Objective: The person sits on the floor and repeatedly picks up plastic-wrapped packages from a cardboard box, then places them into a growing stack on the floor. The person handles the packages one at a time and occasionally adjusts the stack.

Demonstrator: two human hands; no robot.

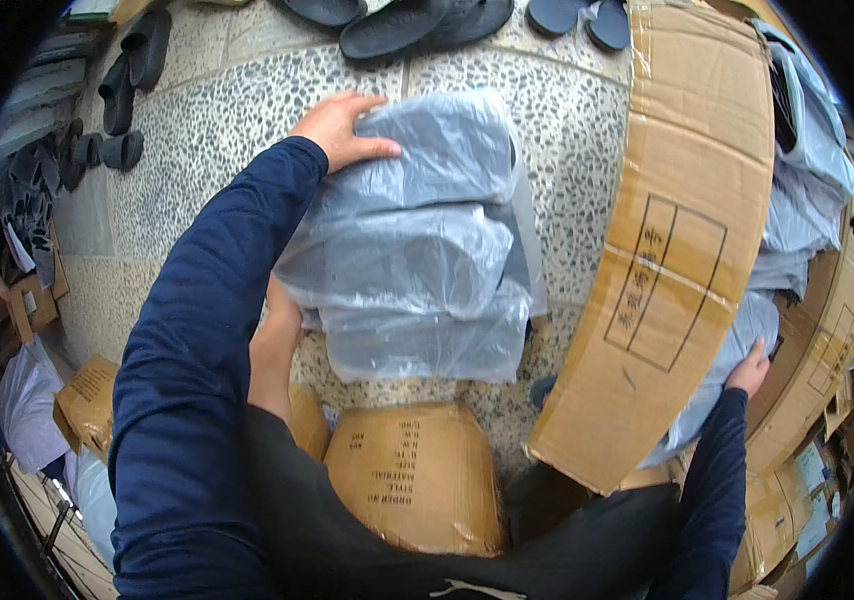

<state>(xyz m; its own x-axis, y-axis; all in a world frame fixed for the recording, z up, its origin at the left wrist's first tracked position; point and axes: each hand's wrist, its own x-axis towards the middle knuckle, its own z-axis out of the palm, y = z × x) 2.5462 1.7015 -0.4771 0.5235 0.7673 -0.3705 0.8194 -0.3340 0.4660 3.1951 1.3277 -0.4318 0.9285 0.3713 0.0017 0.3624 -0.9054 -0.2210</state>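
Note:
Three clear plastic bags with dark grey contents lie in a row on the floor: a far bag (447, 150), a middle bag (397, 260) and a near bag (427, 340). What is inside shows only dimly. My left hand (352, 130) rests on the left end of the far bag, thumb and fingers apart. To the right, a long cardboard carton (837, 340) stands with its flap (692, 240) folded out towards the bags. Inside it are more plastic bags. My right hand (750, 370) has its fingers closed on one plastic bag (752, 325) in the carton; part of the grip is hidden.
Black slippers (397, 28) and a dark blue pair (582, 20) line the far side of the speckled floor (577, 130). More black footwear (132, 75) lies at far left. A taped carton (412, 470) sits close before me, and smaller boxes (87, 400) are at left.

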